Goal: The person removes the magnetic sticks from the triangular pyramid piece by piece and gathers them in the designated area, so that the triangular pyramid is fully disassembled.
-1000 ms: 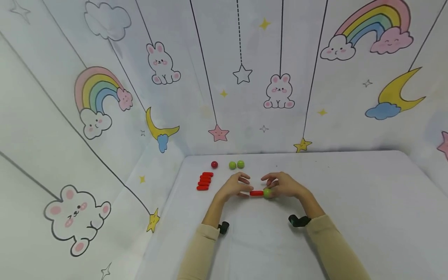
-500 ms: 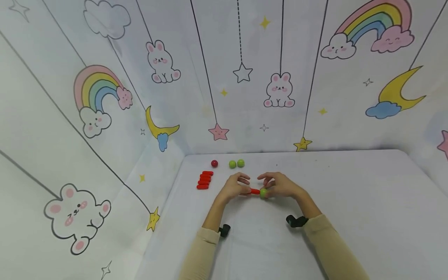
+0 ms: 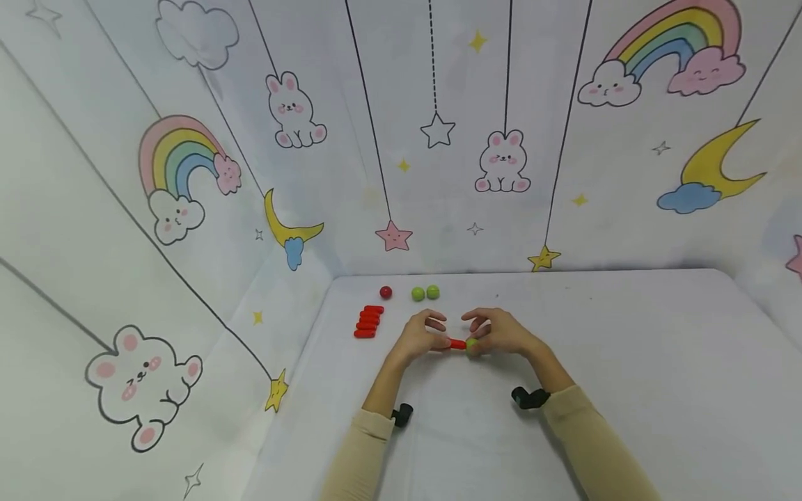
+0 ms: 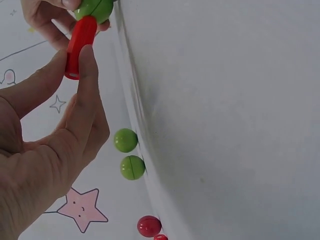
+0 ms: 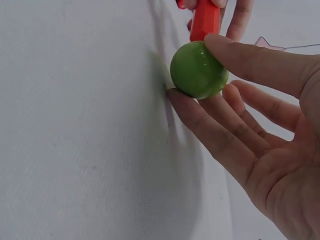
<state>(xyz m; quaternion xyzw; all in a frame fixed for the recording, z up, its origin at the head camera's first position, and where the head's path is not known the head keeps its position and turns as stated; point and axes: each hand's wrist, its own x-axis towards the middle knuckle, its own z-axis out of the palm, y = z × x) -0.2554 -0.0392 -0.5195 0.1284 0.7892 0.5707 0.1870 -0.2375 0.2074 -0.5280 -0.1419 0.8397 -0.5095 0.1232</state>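
Note:
Between the thumb and index finger of my left hand (image 3: 417, 338) is a short red rod (image 4: 81, 45), pinched near one end. My right hand (image 3: 503, 332) pinches a green ball (image 5: 197, 70) between thumb and fingertips. The rod's far end meets the ball, so the two line up between the hands. Whether they are joined cannot be told. In the head view, both hands are low over the white table, with the fingers covering part of the rod and the ball.
Several red rods (image 3: 367, 321) lie in a stack-like row at the table's left. Behind them sit a dark red ball (image 3: 386, 292) and two green balls, one (image 3: 418, 293) beside the other (image 3: 433, 292). A white wall (image 3: 438, 202) with cartoon drawings borders the white table (image 3: 626, 362).
Since a second ago, my right hand has shifted slightly left with the green ball and the rod. My left fingers now cover more of the rod. Little differs from half a second ago.

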